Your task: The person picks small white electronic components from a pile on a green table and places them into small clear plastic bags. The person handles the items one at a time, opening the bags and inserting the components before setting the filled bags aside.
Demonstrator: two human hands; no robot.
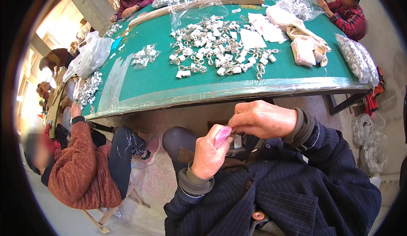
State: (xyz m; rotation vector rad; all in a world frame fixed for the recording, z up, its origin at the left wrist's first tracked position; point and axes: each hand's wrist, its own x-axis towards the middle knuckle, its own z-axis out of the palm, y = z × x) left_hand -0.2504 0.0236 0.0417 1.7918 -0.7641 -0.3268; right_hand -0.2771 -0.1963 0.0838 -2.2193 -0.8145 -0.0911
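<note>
My left hand [210, 154] and my right hand [263, 119] meet in front of my lap, below the table's near edge. A pink cover [222, 137] wraps the left thumb. Both hands are closed, their fingertips pinched together at one spot. What they pinch is mostly hidden by the fingers. Just under the fingertips a small whitish piece [238, 141] shows; I cannot tell whether it is held. Beyond the hands, a loose heap of small white blocks with metal links [218, 45] lies on the green table [157, 90].
Cloths [309, 45] and white papers [253, 38] lie right of the heap. Filled clear bags [358, 60] sit at the right edge. A wooden bar [195, 7] crosses the far side. One person [87, 168] sits close on my left; others sit across the table.
</note>
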